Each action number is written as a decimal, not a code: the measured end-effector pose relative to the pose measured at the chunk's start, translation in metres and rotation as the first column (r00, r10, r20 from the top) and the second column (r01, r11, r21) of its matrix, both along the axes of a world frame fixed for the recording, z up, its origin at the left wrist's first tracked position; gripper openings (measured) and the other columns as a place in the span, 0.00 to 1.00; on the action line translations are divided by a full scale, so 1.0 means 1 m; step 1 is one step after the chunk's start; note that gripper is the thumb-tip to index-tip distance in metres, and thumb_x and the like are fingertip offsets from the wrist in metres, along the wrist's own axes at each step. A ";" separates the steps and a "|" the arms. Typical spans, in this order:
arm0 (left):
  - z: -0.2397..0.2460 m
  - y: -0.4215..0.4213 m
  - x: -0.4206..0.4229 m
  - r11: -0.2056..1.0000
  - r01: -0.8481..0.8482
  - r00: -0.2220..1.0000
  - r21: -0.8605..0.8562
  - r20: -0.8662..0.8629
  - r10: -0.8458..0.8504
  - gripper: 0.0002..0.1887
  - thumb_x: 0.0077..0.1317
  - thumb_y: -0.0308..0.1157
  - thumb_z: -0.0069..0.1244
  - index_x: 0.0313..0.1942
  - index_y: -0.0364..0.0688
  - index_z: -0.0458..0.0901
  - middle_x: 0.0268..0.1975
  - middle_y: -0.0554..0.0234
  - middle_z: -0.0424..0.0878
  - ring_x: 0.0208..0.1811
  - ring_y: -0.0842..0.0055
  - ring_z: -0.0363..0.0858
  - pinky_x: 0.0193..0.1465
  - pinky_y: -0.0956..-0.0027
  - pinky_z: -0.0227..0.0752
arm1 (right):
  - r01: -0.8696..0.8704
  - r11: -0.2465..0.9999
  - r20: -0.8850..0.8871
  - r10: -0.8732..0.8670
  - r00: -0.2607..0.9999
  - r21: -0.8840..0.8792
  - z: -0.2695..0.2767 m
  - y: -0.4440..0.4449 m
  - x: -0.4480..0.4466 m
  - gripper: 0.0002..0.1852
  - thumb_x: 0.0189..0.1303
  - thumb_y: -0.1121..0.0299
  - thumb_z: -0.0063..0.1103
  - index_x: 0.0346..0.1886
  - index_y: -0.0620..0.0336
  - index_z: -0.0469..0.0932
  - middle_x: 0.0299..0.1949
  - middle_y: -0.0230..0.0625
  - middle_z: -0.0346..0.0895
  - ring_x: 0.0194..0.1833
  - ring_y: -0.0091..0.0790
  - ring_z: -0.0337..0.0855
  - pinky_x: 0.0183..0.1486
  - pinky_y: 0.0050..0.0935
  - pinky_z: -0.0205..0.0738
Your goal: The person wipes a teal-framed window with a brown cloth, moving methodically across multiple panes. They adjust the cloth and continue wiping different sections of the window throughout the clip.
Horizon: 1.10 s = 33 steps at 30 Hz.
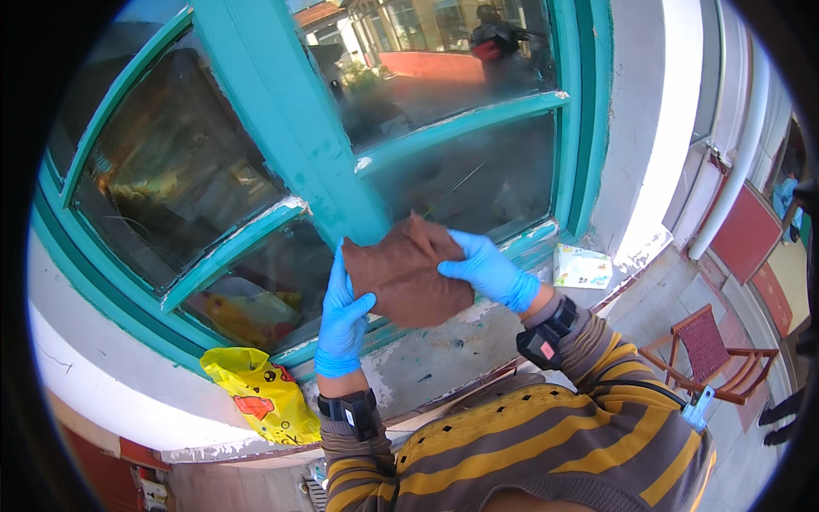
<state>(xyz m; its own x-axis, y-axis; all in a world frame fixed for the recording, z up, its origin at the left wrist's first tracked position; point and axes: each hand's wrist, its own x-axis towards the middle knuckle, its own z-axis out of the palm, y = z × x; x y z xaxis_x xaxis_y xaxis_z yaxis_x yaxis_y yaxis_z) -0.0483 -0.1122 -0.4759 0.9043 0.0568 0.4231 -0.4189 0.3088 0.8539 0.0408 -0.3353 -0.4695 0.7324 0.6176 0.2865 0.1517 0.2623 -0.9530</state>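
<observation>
A folded brown cloth (409, 275) is stretched between my two hands, both in light blue disposable gloves. My left hand (345, 313) grips its left edge, thumb on the near face. At its upper right edge, my right hand (486, 265) pinches it between thumb and fingers. Behind the cloth stands a window with a teal painted wooden frame (288, 102), its paint chipped along the crossbars. The lower right glass pane (486, 173) looks hazy in places and carries a thin pale streak. Reflections of buildings and a person show in the upper pane (435, 57).
A yellow plastic bag (262, 397) lies on the worn sill (441, 365) at left, and a tissue pack (582, 266) at right. A wooden folding chair (710, 352) stands on the paving beyond a white wall edge (659, 121). Dark shoes show at far right.
</observation>
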 end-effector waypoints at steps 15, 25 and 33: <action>0.054 -0.054 0.059 0.981 -0.166 0.977 0.103 0.154 0.149 0.22 0.74 0.37 0.40 0.64 0.38 0.69 0.57 0.51 0.79 0.57 0.64 0.79 0.61 0.61 0.73 | -0.143 0.985 0.793 0.008 0.609 0.100 0.060 -0.082 0.072 0.22 0.50 0.90 0.47 0.47 0.61 0.79 0.50 0.39 0.79 0.53 0.42 0.78 0.60 0.35 0.71; 0.106 -0.078 0.091 0.942 -0.143 0.986 -0.303 0.037 0.161 0.29 0.74 0.48 0.37 0.68 0.41 0.58 0.69 0.50 0.63 0.69 0.59 0.64 0.69 0.54 0.63 | 0.207 0.951 0.932 -0.274 0.237 0.227 0.084 -0.045 0.086 0.23 0.47 0.84 0.50 0.52 0.67 0.75 0.59 0.45 0.69 0.59 0.53 0.67 0.64 0.43 0.64; 0.105 -0.124 0.099 0.796 -0.548 0.811 0.257 0.398 0.429 0.34 0.67 0.30 0.51 0.71 0.38 0.55 0.71 0.55 0.61 0.71 0.65 0.62 0.71 0.59 0.58 | 0.309 0.931 0.956 -0.252 0.152 0.196 0.090 -0.010 0.073 0.30 0.49 0.74 0.53 0.60 0.73 0.66 0.65 0.58 0.58 0.62 0.63 0.61 0.68 0.47 0.59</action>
<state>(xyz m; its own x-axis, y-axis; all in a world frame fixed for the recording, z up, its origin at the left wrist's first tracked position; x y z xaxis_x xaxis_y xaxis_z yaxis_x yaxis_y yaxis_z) 0.0512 -0.2359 -0.3711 0.6150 0.2531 0.7468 -0.6848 -0.2981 0.6650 0.1137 -0.3457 -0.3794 0.0334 0.4665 0.8839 0.9988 -0.0470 -0.0129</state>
